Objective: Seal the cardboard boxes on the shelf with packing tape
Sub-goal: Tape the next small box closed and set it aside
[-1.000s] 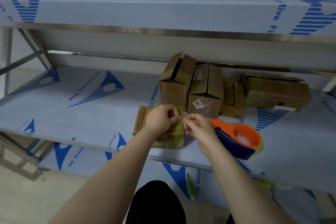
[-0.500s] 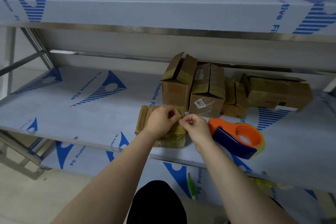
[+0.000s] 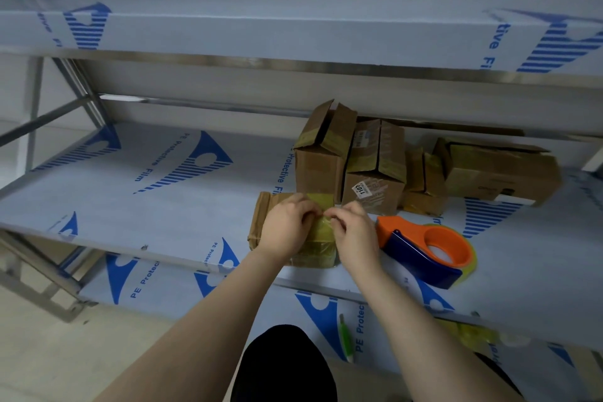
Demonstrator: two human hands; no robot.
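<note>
A small flat box (image 3: 261,222) lies near the front edge of the shelf (image 3: 146,206). The left hand (image 3: 287,228) and right hand (image 3: 354,235) rest on top of it, close together. Their curled fingers pinch the yellowish tape (image 3: 321,233) on the box. An orange and blue tape dispenser (image 3: 424,248) lies just right of them. More boxes (image 3: 375,179) stand farther back.

Brown boxes (image 3: 375,173) wear yellowish tape. The dispenser (image 3: 424,248) is orange over navy. The shelf (image 3: 130,199) film is pale blue-grey, printed with blue striped triangles and lettering. A green pen (image 3: 346,336) lies below.
</note>
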